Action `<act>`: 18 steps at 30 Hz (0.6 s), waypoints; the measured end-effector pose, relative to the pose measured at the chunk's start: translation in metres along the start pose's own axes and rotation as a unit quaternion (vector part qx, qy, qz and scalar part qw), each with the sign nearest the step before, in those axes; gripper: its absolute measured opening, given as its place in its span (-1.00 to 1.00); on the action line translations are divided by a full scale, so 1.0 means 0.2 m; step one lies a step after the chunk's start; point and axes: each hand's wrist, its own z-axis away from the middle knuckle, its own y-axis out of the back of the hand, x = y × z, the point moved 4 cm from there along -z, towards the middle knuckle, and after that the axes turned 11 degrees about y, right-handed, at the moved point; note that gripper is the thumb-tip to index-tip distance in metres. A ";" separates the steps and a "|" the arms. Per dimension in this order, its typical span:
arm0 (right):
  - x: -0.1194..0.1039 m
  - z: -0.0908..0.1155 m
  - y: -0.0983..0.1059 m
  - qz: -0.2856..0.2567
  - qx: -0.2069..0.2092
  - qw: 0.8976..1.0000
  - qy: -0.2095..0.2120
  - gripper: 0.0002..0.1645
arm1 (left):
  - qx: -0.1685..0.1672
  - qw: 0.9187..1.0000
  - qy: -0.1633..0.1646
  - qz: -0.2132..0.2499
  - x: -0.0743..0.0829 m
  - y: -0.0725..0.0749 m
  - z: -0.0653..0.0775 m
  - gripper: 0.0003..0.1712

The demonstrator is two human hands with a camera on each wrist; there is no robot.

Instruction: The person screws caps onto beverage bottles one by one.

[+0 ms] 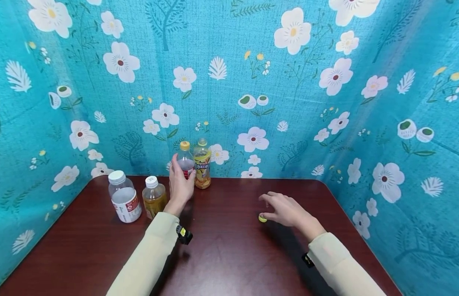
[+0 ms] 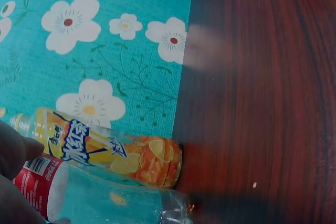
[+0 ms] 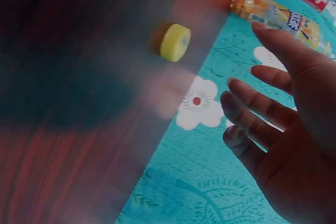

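My left hand [image 1: 182, 186] grips a clear plastic cola bottle [image 1: 185, 156] with an orange-yellow cap and a red label. The bottle stands at the back of the table, and my fingers cover part of it. Right beside it is an iced tea bottle [image 1: 202, 166] with a yellow fruit label, overlapping it in the left wrist view. On the right, my right hand [image 1: 284, 209] hovers low over the table with relaxed, spread fingers and holds nothing. A small yellow bottle cap [image 3: 176, 42] lies on the tabletop, close to that hand's thumb.
To the left stand a wide clear jar [image 1: 126, 201] with a white lid and a squat bottle [image 1: 154, 198] of amber liquid with a white cap. The dark wooden table [image 1: 222, 246] meets a blue flowered cloth [image 1: 229, 82] at the back and sides.
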 end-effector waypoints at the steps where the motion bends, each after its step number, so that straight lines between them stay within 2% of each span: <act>1: 0.01 0.01 -0.01 0.000 -0.005 1.000 -0.006 -0.39 | 0.002 1.000 0.002 0.001 0.00 0.00 0.00 -0.03; 10: 0.07 0.03 -0.08 -0.024 -0.031 0.998 -0.038 -0.32 | 0.008 1.000 0.025 0.004 -0.03 0.03 -0.05 0.00; 14: 0.09 0.03 -0.12 -0.021 -0.041 0.998 -0.043 -0.37 | 0.012 0.999 0.030 0.001 -0.03 0.03 -0.05 0.06; 18: 0.09 0.02 -0.14 -0.012 -0.049 0.998 -0.042 -0.40 | 0.023 1.000 0.017 -0.003 0.00 0.04 -0.04 0.09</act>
